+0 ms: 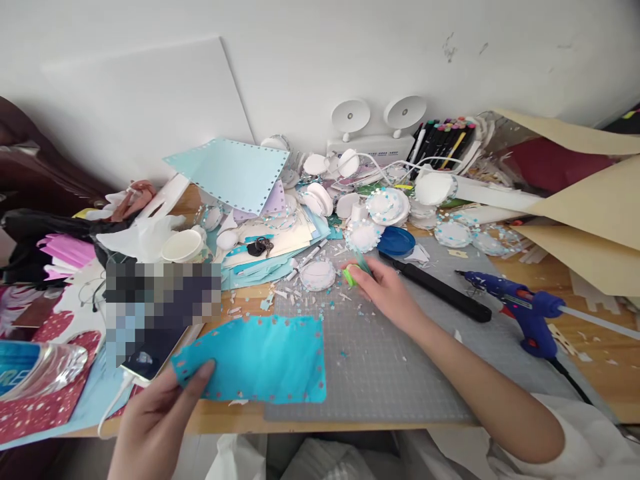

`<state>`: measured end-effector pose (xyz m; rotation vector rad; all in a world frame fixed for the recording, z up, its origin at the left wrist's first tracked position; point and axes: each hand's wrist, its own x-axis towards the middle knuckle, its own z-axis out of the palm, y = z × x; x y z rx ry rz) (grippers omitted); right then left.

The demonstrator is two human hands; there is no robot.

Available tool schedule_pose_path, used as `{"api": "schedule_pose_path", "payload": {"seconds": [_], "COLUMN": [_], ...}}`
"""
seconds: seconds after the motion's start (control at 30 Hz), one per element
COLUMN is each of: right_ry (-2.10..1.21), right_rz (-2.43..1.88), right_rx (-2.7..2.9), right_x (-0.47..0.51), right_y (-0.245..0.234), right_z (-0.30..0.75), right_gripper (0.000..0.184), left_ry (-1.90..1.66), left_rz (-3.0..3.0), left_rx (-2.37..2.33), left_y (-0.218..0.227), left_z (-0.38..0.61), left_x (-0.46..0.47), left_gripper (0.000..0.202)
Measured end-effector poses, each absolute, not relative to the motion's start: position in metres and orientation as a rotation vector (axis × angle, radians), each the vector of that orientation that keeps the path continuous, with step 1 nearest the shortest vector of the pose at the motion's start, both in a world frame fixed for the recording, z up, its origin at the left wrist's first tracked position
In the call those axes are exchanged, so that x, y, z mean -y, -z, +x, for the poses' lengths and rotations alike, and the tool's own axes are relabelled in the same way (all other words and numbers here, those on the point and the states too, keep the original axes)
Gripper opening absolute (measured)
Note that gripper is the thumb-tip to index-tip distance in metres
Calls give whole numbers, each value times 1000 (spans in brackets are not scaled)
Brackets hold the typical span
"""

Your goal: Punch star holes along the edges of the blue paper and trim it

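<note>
My left hand (163,410) pinches the left end of a bright blue paper sheet (265,360) between thumb and fingers. Small holes run along the sheet's edges, and it hangs over the front of the grey cutting mat (400,373). Farther back, my right hand (387,290) is closed around a small lime-green and teal paper punch (349,275), partly hidden by the fingers. Just left of the punch lies a white disc (318,275) ringed with tiny blue bits. Paper scraps and little punched shapes are scattered around it.
A blue glue gun (525,300) and a black stick-like tool (443,290) lie at the right. A phone (160,340) on a cable and a water bottle (40,370) are at the left. Punched paper sheets (235,173), white discs and markers (443,147) crowd the back.
</note>
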<state>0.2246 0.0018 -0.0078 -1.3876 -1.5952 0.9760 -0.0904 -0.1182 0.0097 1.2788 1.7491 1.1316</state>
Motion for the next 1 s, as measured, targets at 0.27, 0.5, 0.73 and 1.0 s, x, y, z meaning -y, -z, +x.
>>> {"api": "schedule_pose_path", "payload": {"seconds": [0.27,0.5,0.73,1.0], "right_ry": [-482,-136,-959,-1409], "right_rz": [-1564,-1490,-1119,-1184], "right_rx": [1821,1883,2065,1938], "right_x": [-4,-3,39,75], "right_y": [18,14,-18,-4], "right_z": [233,232,228,230], "right_gripper": [23,19,18,20], "left_ry": [-909,-835,-678,-545], "left_rz": [1023,998,1195,1450], "left_rx": [-1435,-1323,-1215,-1044], "left_y": [-22,-21,-27,-28], "left_z": [-57,-50,-66,-70], "left_x": [113,113,120,124], "left_gripper": [26,23,21,15]}}
